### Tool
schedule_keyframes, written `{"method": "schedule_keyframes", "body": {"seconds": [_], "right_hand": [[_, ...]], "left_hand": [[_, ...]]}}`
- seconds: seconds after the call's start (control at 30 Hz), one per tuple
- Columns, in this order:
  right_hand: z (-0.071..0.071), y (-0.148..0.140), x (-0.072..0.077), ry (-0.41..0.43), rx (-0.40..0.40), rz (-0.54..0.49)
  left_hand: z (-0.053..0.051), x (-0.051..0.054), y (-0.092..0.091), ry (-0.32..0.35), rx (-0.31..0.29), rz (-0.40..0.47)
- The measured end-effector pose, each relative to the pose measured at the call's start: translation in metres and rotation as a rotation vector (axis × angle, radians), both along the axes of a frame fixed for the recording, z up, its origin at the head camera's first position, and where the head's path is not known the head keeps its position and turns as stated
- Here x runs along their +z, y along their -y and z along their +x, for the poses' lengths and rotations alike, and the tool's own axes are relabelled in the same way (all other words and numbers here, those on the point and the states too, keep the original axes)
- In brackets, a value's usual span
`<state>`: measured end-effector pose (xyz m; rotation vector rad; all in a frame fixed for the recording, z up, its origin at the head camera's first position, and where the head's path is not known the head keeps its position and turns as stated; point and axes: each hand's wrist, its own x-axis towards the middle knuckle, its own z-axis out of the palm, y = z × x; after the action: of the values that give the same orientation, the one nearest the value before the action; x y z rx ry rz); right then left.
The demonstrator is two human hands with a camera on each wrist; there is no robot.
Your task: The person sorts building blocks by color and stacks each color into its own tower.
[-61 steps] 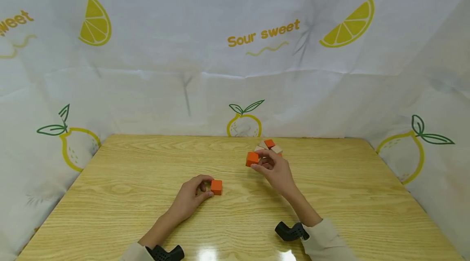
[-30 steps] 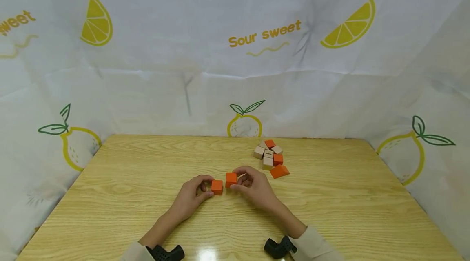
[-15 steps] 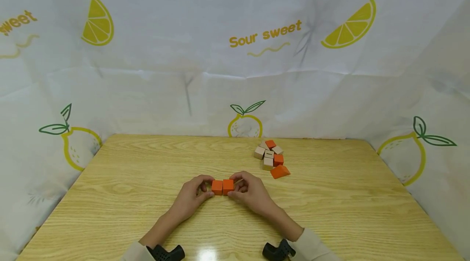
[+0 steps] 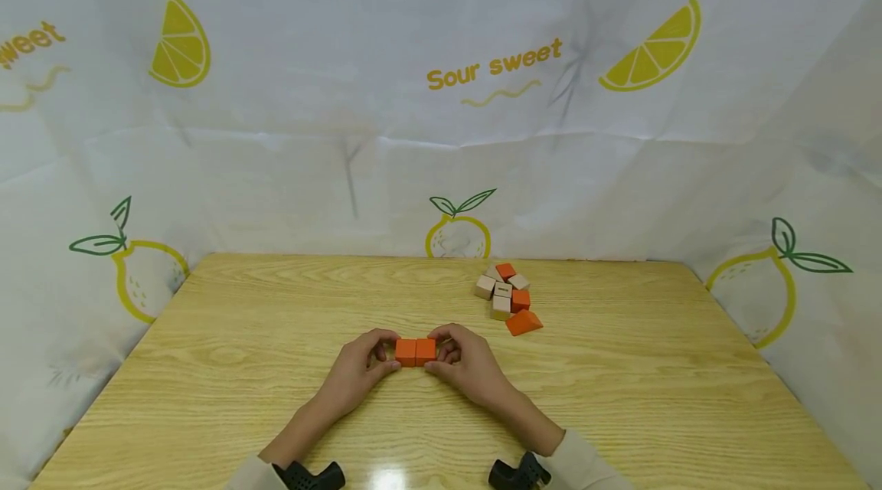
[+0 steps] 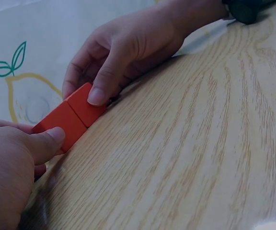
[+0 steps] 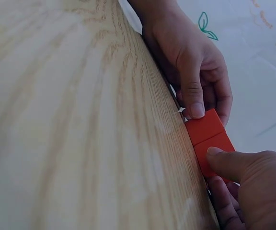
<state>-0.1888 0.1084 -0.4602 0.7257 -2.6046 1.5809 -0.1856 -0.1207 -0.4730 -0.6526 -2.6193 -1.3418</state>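
Orange left cube [image 4: 406, 353] and orange right cube [image 4: 426, 351], head view: both sit on the wood-grain tabletop [image 4: 241, 367], between your two sets of fingertips. Your left hand [image 4: 354, 367] grips the left cube from its outer side; your right hand [image 4: 472, 367] grips the right cube likewise. Key relation: the pair's long axis runs left to right, straight from one hand's fingers to the other's, the cubes' inner faces meeting. Each hand is nearest its own cube; neither hand is nearer the seam by any clear margin. Beyond your right fingers, farther from you, lie plain wooden cubes [image 4: 501, 308] and an orange triangular block [image 4: 524, 323].

Change, same view: one second ago the right cube stood apart from the left, a little farther from you; half a second ago a thin gap showed. Now the fronts line up. Your left hand looks unmoved.

Left wrist view: your left thumb [image 5: 55, 136] presses the left cube's near face; fingers behind mostly hidden. One seam, no visible gap.

Right wrist view: your right thumb [image 6: 215, 154] presses the right cube; fingertips behind it cannot be told.
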Motion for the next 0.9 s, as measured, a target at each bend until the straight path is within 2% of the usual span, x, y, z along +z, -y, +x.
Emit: {"method": "schedule_keyframes", "body": {"seconds": [0.47, 0.9], "right_hand": [[0.0003, -0.0004, 0.0007, 0.013, -0.012, 0.02], [-0.0022, -0.0029, 0.0015, 0.035, 0.028, 0.011]], "left_hand": [[0.0011, 0.0014, 0.0003, 0.005, -0.004, -0.005], [0.0006, 0.0017, 0.0007, 0.005, -0.003, 0.003]]}}
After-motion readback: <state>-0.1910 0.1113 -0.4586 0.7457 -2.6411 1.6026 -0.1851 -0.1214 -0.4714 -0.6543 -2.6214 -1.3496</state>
